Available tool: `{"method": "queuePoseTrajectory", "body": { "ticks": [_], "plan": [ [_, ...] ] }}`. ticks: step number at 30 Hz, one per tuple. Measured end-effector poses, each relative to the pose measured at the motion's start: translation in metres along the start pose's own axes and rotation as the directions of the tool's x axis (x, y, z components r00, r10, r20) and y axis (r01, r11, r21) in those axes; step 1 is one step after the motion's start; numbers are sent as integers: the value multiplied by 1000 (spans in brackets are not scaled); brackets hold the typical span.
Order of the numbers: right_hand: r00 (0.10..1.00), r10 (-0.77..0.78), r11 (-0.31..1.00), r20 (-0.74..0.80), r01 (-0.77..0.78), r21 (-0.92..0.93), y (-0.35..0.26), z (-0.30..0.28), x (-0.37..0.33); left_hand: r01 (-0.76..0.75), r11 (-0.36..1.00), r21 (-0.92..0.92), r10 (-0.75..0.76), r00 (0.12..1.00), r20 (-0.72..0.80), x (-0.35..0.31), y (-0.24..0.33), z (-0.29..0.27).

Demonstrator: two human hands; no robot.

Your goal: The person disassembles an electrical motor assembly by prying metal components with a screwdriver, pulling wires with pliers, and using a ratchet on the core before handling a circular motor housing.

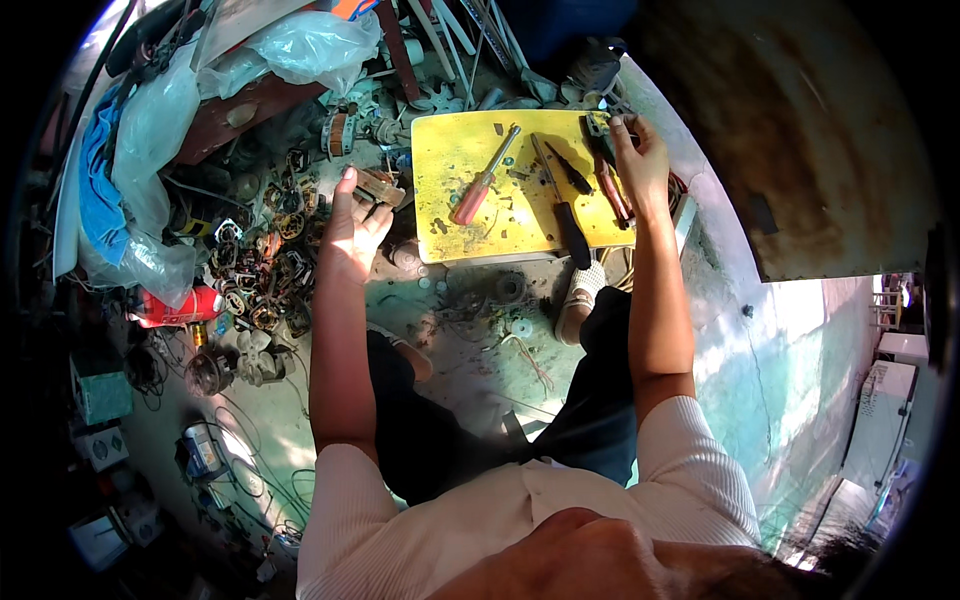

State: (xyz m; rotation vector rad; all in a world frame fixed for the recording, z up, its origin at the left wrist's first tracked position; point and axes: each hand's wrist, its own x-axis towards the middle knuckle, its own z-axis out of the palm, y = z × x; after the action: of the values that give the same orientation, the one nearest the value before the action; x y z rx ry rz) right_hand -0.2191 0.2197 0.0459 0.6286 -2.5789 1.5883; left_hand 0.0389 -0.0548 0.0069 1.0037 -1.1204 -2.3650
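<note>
My left hand (pixel 358 222) is beside the left edge of a yellow board (pixel 435 190), closed on a small brownish block-like piece (pixel 381 187) between thumb and fingers. At the board's far right corner, my right hand (pixel 642 155) has its thumb and fingers pinched together by a small dark part (pixel 598 127); its kind is hard to make out. On the board lie a nut driver (pixel 484 178) with a red see-through handle, a black-handled screwdriver (pixel 565 215), a slim black pointed tool (pixel 570 168) and red-handled pliers (pixel 613 190).
A heap of motor parts and copper coils (pixel 270 250) covers the floor on the left, near a red rounded object (pixel 178 306) and clear plastic bags (pixel 165 170). A large rusty panel (pixel 800 130) stands at the right. Loose wires (pixel 525 360) lie between my feet.
</note>
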Motion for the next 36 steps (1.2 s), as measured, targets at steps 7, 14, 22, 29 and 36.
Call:
{"method": "queuePoseTrajectory", "body": {
  "ticks": [7,14,22,29,36],
  "plan": [
    [951,-181,976,-251,142,-166,7,-9,9,2,994,-109,-16,992,-126,1,2,-1],
    [975,-50,984,-217,11,-180,35,-37,19,36,988,-148,-45,997,-62,-1,4,3],
    [941,297,672,161,-86,-735,30,-16,8,287,830,-479,-68,904,423,-1,5,0],
    [971,160,538,179,66,-840,31,-4,0,431,571,-699,102,807,581,-4,-10,7],
    [981,151,532,118,20,-846,31,-8,0,376,587,-717,-99,912,398,4,-8,2]
  ]
}}
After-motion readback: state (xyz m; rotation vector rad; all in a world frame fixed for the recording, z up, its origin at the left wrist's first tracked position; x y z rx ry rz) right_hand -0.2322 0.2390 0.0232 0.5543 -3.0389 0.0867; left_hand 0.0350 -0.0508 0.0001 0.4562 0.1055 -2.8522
